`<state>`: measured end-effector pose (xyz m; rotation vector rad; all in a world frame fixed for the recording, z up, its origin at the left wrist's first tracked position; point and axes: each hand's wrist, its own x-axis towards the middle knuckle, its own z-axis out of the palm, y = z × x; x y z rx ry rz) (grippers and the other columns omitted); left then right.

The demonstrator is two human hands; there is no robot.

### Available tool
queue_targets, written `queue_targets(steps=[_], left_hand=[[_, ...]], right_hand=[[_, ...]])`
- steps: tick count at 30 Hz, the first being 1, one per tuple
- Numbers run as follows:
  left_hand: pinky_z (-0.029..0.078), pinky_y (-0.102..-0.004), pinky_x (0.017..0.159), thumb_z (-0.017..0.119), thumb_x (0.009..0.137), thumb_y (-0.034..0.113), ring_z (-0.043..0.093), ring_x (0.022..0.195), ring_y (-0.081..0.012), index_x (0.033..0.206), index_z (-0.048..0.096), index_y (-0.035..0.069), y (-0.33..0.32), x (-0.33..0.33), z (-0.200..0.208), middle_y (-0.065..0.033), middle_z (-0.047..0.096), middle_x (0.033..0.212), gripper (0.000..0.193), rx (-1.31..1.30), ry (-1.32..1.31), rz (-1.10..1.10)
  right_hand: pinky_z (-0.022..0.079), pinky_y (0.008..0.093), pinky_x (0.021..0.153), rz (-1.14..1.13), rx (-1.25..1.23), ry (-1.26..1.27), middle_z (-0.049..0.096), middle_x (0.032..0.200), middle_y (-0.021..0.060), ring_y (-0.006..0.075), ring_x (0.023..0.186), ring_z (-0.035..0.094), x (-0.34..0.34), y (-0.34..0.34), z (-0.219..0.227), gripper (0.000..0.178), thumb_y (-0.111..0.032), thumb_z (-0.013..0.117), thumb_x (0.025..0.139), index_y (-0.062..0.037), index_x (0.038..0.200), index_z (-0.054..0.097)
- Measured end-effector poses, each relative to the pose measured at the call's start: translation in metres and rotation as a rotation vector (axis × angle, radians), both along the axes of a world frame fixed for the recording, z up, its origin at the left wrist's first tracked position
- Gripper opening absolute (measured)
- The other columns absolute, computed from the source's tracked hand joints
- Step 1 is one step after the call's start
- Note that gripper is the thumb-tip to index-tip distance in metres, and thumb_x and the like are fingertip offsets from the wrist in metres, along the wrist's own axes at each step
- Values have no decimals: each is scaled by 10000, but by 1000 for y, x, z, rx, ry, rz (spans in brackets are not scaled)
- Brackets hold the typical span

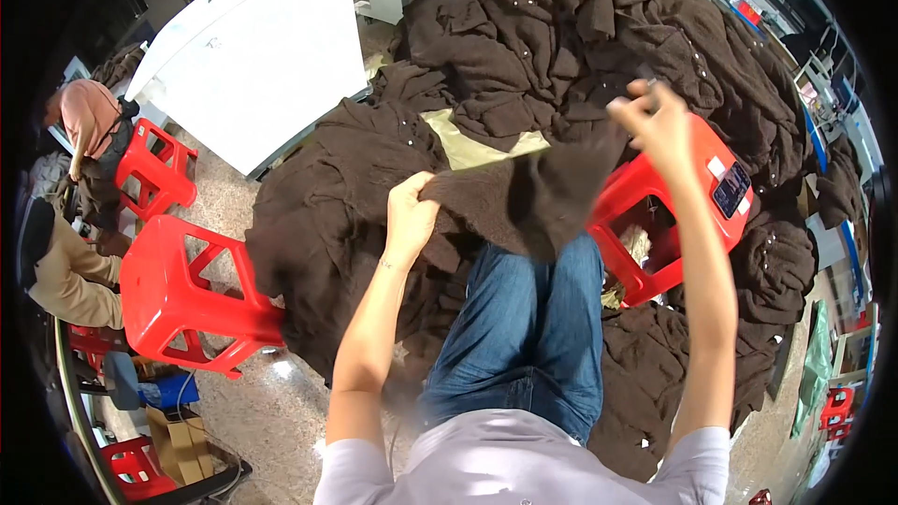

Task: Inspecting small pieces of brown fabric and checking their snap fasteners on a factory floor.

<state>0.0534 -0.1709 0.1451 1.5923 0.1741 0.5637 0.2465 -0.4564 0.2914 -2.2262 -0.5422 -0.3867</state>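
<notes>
A piece of dark brown fleece cloth [552, 192] is stretched over my lap, its right part blurred by motion. My left hand [412, 220] is closed on its left edge, thumb on top. Raised at the cloth's upper right corner, my right hand [662, 131] has its fingers curled together. A small dark, thin object [646, 75] sticks up from those fingers; its kind is too blurred to tell. Whether the right fingers also touch the cloth I cannot tell. More brown fleece [327, 178] hangs beside my left arm.
A large heap of brown fleece [561, 28] with small shiny dots lies ahead and right. A red stool [697, 215] at my right bears a phone [731, 190]. Another red stool [154, 295] stands left. A white tabletop [271, 47] is ahead left; people [89, 122] sit at far left.
</notes>
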Motion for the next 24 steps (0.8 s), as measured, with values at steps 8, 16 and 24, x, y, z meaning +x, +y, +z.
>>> queue_targets(steps=[8, 16, 24], left_hand=[[464, -223, 649, 711, 790, 16, 571, 722, -61, 894, 640, -16, -65, 14, 48, -6, 662, 823, 130, -170, 128, -307], [504, -388, 779, 728, 802, 235, 654, 868, -381, 1045, 676, 28, -62, 38, -108, -206, 686, 953, 324, 565, 308, 110], [498, -285, 830, 555, 763, -155, 635, 892, -151, 969, 669, -12, -21, 27, -44, -70, 685, 941, 275, 279, -86, 309]], right_hand=[[510, 271, 731, 466, 133, 289, 694, 880, 42, 109, 815, 623, -85, 53, -87, 295, 1, 626, 769, 15, 1060, 673], [497, 218, 548, 335, 409, -150, 676, 866, 29, 67, 636, 581, -73, 31, 18, 350, 82, 455, 764, -8, 1019, 677], [560, 262, 617, 14, 875, -154, 669, 1029, 70, 139, 780, 653, -5, -125, 24, 319, 51, 474, 886, 6, 1160, 631]])
